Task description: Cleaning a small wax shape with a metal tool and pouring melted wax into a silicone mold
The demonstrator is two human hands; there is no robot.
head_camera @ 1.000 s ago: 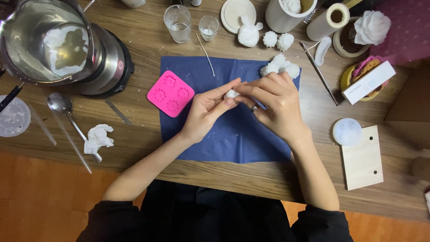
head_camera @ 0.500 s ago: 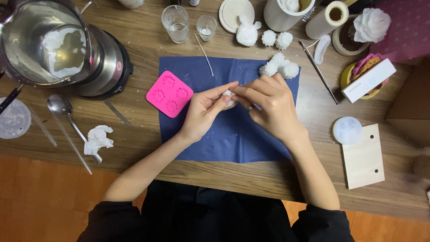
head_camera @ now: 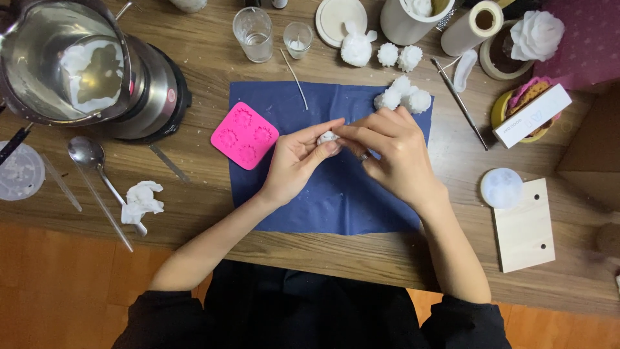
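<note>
- Small white piece (head_camera: 327, 137), centre of frame, above the blue cloth (head_camera: 323, 200). It looks like a moulded wax or soap shape; most of it is hidden by fingers, so its form cannot be told.
- Left hand (head_camera: 298, 161): thumb and forefinger pinch the white piece from the left, palm turned up under it, apparently cradling it as a support.
- Right hand (head_camera: 391, 155): fingertips closed on the same piece from the right, knuckles up. Pose suggests fine work on the surface, picking or trimming; whether it holds a tool cannot be told.
- Both hands hover over the cloth, likely so crumbs fall on it; white specks already lie on the cloth.
- Pink mould (head_camera: 245, 135), just left of the left hand, lies cavities up and within easy reach, half on the cloth's left edge.
- Three white florets (head_camera: 403, 97) sit at the cloth's upper right corner, just beyond the right hand, set aside as if finished.
- More white shapes (head_camera: 358, 46) and two small glasses (head_camera: 253, 32) stand along the top of the wooden table (head_camera: 194, 213).
- Steel pot (head_camera: 71, 64), upper left, holds pale residue; spoon (head_camera: 93, 168) and crumpled tissue (head_camera: 142, 199) lie below it.
- Against the frame a second ago: hands have closed in slightly and shifted a touch up-frame; the grip on the piece is unchanged. Everything on the table sits as before.
</note>
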